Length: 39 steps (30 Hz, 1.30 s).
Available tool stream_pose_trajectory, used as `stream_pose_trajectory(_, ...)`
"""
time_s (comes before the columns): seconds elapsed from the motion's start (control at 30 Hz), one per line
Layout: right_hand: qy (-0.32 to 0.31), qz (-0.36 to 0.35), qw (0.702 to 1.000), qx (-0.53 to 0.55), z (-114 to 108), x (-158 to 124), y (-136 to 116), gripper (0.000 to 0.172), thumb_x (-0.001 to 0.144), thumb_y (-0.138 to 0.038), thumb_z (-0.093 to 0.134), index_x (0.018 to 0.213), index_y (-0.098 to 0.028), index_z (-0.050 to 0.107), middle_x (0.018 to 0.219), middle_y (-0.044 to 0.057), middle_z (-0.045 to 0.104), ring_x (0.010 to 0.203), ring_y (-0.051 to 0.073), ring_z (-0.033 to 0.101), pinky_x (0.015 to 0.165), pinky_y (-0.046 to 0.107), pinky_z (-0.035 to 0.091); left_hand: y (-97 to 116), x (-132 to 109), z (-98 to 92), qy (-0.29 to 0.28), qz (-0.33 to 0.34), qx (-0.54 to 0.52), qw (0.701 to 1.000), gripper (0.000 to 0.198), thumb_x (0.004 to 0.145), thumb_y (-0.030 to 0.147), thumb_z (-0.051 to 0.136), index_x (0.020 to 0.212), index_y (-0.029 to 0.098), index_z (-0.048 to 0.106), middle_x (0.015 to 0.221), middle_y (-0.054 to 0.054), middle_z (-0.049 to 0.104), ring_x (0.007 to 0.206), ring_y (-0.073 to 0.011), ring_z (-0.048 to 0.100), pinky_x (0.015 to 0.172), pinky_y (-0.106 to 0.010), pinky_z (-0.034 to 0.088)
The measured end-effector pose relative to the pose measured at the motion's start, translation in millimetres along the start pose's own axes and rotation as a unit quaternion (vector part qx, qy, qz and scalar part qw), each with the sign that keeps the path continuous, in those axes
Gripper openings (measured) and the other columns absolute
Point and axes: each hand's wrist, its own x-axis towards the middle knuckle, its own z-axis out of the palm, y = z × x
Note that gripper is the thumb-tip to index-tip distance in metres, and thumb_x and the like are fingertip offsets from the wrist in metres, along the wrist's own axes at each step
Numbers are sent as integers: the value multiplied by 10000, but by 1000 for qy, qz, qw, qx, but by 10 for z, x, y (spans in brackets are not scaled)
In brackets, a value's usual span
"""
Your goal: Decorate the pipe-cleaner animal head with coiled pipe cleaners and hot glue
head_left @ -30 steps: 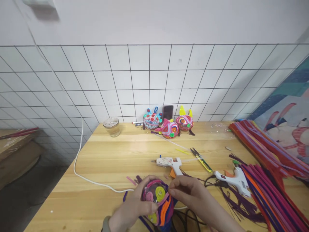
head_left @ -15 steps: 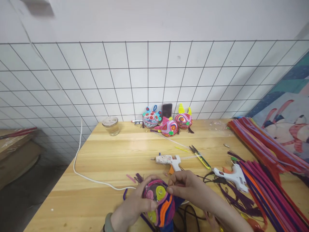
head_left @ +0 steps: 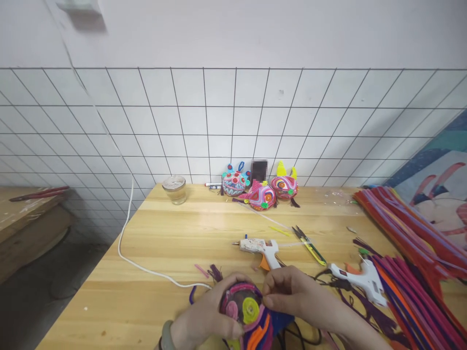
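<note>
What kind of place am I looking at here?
Probably a small craft workshop: two glue guns lie on the wooden table, bundled fuzzy colored strips sit at the right, and three finished-looking decorated ornaments stand by the tiled wall.

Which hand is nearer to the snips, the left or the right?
Right. The right hand is on the near side of the snips, slightly left of them; the left hand is farther left and nearer the person.
</note>
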Motion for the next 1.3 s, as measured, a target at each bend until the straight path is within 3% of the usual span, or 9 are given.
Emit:
stream_pose_trajectory(0.43, -15, 25, 999, -23, -31, -24, 66, 351, 715, -454, 739, 718, -132, 600, 578, -66, 460, 519, 57, 346, 475, 197, 233, 19, -10, -28, -55, -10, 51, 997, 700, 436, 282, 842, 1087, 214, 595, 998, -12, 623, 896, -191, 574, 813, -309, 412)
stream_pose_trajectory(0.63, -28, 57, 998, 6, -46, 24, 47, 375, 636, -449, 795, 707, -129, 612, 560, -63, 525, 482, 42, 395, 450, 170, 272, 26, -11, -10, -60, -11, 51, 997, 718, 391, 256, 858, 1057, 216, 593, 983, -11, 608, 856, -175, 553, 764, -287, 415)
stream_pose_trajectory(0.8, -60, 94, 994, 18, -84, 64, 114, 377, 559, -433, 834, 669, -124, 648, 485, -75, 526, 392, 26, 371, 372, 157, 241, 36, -24, 4, -84, -51, 24, 995, 761, 356, 227, 865, 1060, 205, 579, 983, -14, 606, 820, -160, 552, 752, -279, 390)
stream_pose_trajectory(1.3, -94, 117, 987, 61, -27, 75, 263, 412, 554, -461, 830, 633, -122, 610, 430, -88, 485, 340, 7, 314, 333, 158, 172, 46, -7, 5, -68, -99, 33, 992, 811, 223, 235, 892, 982, 197, 608, 918, -4, 607, 804, -156, 514, 729, -289, 394)
